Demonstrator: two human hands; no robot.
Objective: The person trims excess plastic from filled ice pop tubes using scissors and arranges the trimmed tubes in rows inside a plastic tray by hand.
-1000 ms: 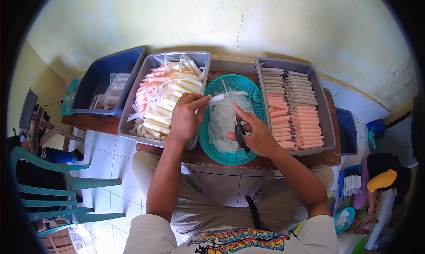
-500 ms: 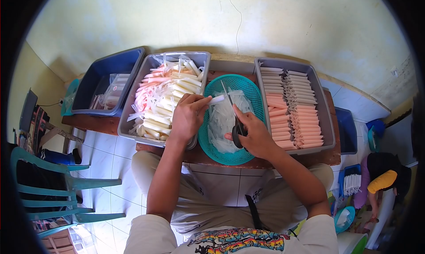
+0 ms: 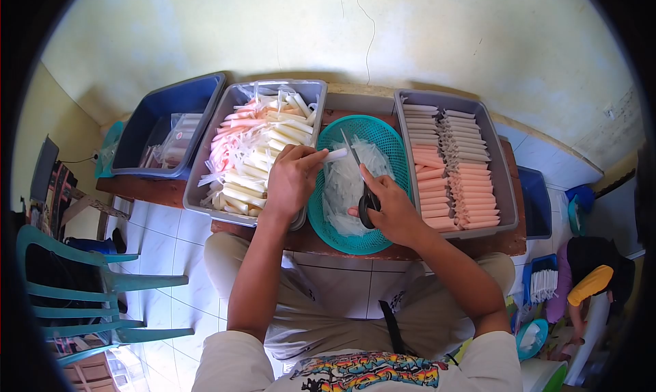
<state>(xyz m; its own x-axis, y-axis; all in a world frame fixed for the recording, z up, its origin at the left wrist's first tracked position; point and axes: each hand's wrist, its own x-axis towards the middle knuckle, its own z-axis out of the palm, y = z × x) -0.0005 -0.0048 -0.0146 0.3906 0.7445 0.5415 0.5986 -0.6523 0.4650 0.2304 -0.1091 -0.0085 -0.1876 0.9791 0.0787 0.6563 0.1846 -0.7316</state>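
Note:
Between its thumb and fingers my left hand (image 3: 295,180) pinches one end of a white filled plastic tube (image 3: 336,155), which points right. My right hand (image 3: 393,211) is wrapped round the black handles of a pair of scissors (image 3: 370,202). Their blades point up and away, just right of the tube's free end. Below both hands sits a turquoise mesh basket (image 3: 316,221) with clear plastic scraps (image 3: 342,194) in it. Beside my left hand, a grey bin (image 3: 198,180) holds a loose heap of pink, white and cream tubes (image 3: 273,129).
A second grey bin (image 3: 507,187) at right holds pink and pale tubes (image 3: 471,180) in neat rows. A dark blue bin (image 3: 167,91) with packets stands far left. A green plastic chair (image 3: 75,282) is at left. Another person (image 3: 591,282) works low at right.
The scissors' tips have dipped very slightly towards me. Both hands stay almost where they were, the tube still in my left hand.

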